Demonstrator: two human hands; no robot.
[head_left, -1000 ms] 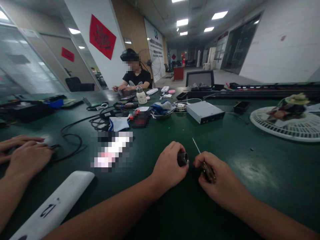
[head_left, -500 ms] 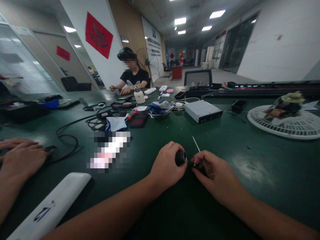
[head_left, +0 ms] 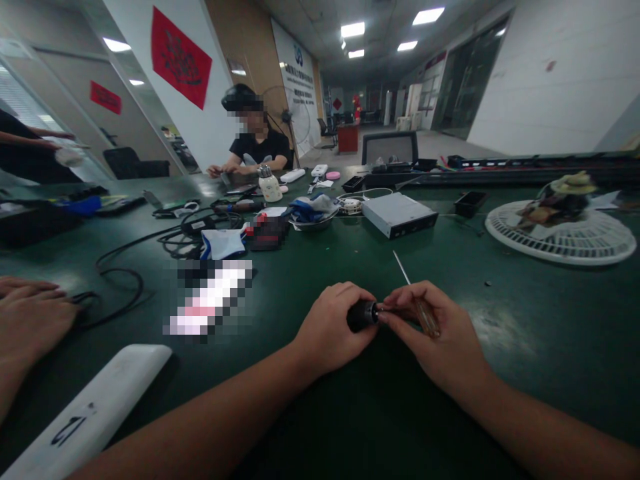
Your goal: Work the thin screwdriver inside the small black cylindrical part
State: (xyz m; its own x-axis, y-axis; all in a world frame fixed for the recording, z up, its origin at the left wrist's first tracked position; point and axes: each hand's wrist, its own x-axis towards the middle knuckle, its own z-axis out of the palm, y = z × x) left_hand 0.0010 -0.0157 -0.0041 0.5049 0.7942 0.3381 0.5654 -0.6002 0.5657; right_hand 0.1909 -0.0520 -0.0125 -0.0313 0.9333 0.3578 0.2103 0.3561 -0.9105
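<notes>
My left hand (head_left: 331,328) is closed around a short black cylinder (head_left: 362,315), whose round end faces right. My right hand (head_left: 447,337) has a screwdriver (head_left: 427,317) tucked in its fingers, the amber handle against the palm and the thin metal shaft pointing up and away. Its thumb and index fingertip are pinched together at the cylinder's end. Something tiny seems to sit between those fingertips, too small to name. Both hands are just above the green table (head_left: 320,427).
A long white case (head_left: 95,407) lies at the left, near another person's hand (head_left: 35,320). Farther back are a blurred-out phone (head_left: 213,297), a grey disc drive (head_left: 399,215), a bowl with cloth (head_left: 314,210) and a white fan grille (head_left: 560,243). A person (head_left: 257,143) sits across.
My right hand has moved left and slightly up, bringing its pinched fingertips to the black cylinder's end. The screwdriver went with it. The view has shifted slightly.
</notes>
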